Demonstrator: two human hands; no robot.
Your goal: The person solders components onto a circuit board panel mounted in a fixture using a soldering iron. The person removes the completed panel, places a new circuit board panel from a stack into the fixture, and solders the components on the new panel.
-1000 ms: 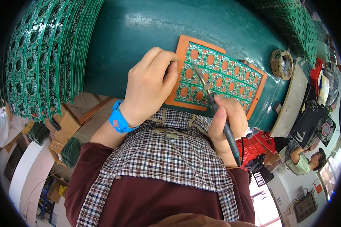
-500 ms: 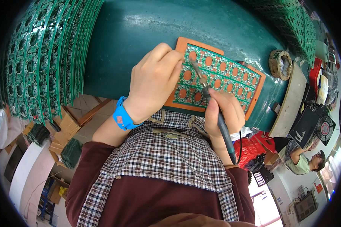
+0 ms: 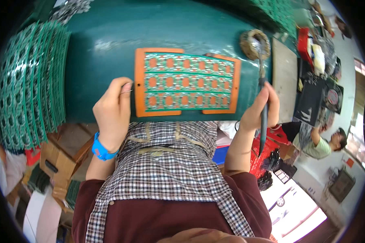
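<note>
My right hand (image 3: 260,108) grips a soldering iron (image 3: 264,125) by its dark handle. Its metal end reaches over the round, crusted holder (image 3: 250,45) at the right; whether it touches is hard to tell. My left hand (image 3: 112,107) is closed in a pinch, with a short bit of thin solder wire (image 3: 127,91) poking out from the fingertips. Between my hands lies an orange fixture tray (image 3: 140,81) on the table. In it sits a green circuit board panel (image 3: 182,73) with three rows of oval holes. Neither hand touches the tray.
Tall rows of upright green circuit board panels (image 3: 30,85) stand at the left, more panels (image 3: 278,14) at the far right. A pale board (image 3: 284,81) lies along the right edge of the green table (image 3: 101,24). Beyond it sits another person (image 3: 320,141).
My right hand has swung the iron off the panel, rightward to the round holder. My left hand has drawn back left, away from the panel. The whole view has shifted.
</note>
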